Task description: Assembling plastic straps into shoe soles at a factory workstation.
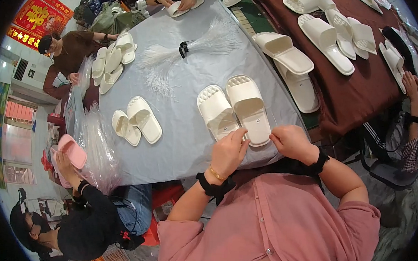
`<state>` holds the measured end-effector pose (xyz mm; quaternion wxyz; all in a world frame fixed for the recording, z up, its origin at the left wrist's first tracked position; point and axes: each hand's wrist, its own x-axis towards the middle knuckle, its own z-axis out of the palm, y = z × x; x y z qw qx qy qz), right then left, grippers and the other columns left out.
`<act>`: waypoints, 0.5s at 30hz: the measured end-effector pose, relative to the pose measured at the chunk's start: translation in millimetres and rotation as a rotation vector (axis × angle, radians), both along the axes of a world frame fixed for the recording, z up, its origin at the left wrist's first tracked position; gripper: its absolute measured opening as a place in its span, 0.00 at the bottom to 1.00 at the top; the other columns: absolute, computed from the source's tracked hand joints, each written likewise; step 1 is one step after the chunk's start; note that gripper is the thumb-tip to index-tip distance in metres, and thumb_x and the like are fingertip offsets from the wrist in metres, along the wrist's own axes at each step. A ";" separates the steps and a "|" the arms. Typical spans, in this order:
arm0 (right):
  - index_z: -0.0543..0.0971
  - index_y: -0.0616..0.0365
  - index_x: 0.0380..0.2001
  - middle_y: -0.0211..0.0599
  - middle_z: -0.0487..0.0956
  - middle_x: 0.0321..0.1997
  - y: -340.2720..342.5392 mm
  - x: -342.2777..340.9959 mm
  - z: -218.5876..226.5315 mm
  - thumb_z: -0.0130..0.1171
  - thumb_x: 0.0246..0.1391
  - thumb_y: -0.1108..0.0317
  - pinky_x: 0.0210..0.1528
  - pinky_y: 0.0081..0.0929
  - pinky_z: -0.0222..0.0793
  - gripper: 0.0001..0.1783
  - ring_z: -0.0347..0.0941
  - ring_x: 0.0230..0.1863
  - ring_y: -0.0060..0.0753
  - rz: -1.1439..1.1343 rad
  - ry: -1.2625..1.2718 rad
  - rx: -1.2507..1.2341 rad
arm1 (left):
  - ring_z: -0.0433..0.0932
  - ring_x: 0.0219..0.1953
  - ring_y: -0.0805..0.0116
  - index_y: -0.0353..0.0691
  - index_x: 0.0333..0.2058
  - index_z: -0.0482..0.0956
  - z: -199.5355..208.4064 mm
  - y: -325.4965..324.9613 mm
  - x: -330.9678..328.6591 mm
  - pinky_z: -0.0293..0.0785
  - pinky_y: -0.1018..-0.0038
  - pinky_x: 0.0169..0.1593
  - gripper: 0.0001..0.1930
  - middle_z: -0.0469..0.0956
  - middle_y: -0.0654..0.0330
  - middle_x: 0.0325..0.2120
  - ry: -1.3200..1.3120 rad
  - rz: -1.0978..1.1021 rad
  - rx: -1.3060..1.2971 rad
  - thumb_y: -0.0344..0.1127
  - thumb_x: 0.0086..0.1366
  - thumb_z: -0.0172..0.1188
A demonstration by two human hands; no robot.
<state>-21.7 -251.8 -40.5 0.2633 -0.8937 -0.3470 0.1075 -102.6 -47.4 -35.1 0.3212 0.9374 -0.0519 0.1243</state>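
Two cream slippers, a left one (214, 109) and a right one (249, 109), lie side by side on the grey-covered table right in front of me, toes pointing away. My left hand (229, 151) is over the heel of the left slipper, thumb and fingertips pinched together. A faint clear strand runs from the slipper's strap toward those fingers. Just right of the right slipper's heel, my right hand (293, 142) is also closed in a pinch; what it holds is too fine to make out. Beyond the slippers lies a bundle of thin clear plastic strands (208, 43), bound with a black tie.
Another cream pair (144, 118) lies to the left, and several more slippers (114, 58) sit at the table's left edge. Slippers also cover a brown-draped table (362, 92) at right. Co-workers sit around; one holds a pink slipper (72, 151) beside clear plastic bags (96, 142).
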 end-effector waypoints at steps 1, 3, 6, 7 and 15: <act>0.77 0.60 0.21 0.49 0.77 0.23 -2.6 -0.8 0.6 0.52 0.53 0.62 0.33 0.47 0.69 0.14 0.74 0.29 0.54 0.002 0.010 -0.019 | 0.76 0.26 0.57 0.40 0.38 0.77 4.3 -4.4 1.2 0.71 0.66 0.29 0.10 0.75 0.57 0.24 -0.017 -0.011 0.020 0.31 0.56 0.61; 0.77 0.60 0.21 0.49 0.77 0.23 -6.1 -3.9 2.6 0.52 0.53 0.62 0.33 0.47 0.69 0.14 0.74 0.30 0.54 -0.002 0.015 -0.016 | 0.76 0.27 0.57 0.39 0.36 0.77 3.6 -8.4 4.4 0.71 0.65 0.30 0.09 0.75 0.57 0.25 -0.035 -0.022 0.040 0.31 0.55 0.61; 0.77 0.59 0.21 0.48 0.77 0.24 -7.7 -6.0 3.2 0.52 0.53 0.62 0.33 0.47 0.70 0.13 0.75 0.30 0.54 -0.006 0.025 -0.015 | 0.75 0.29 0.57 0.39 0.35 0.77 -9.4 -7.9 8.1 0.71 0.65 0.32 0.08 0.74 0.57 0.25 -0.078 -0.119 0.074 0.30 0.55 0.60; 0.77 0.59 0.21 0.48 0.77 0.24 -8.0 -6.3 2.8 0.52 0.53 0.62 0.32 0.47 0.70 0.13 0.75 0.30 0.54 -0.008 0.031 -0.020 | 0.75 0.30 0.57 0.40 0.34 0.77 -13.0 -7.6 7.9 0.71 0.65 0.33 0.07 0.73 0.57 0.25 -0.066 -0.134 0.095 0.30 0.55 0.60; 0.77 0.58 0.22 0.47 0.77 0.23 -5.8 -9.8 -4.3 0.52 0.53 0.62 0.31 0.46 0.70 0.13 0.74 0.28 0.54 0.001 0.003 0.027 | 0.75 0.29 0.57 0.41 0.31 0.76 -23.8 -2.9 11.1 0.72 0.66 0.33 0.05 0.73 0.58 0.25 -0.064 -0.157 0.179 0.29 0.54 0.59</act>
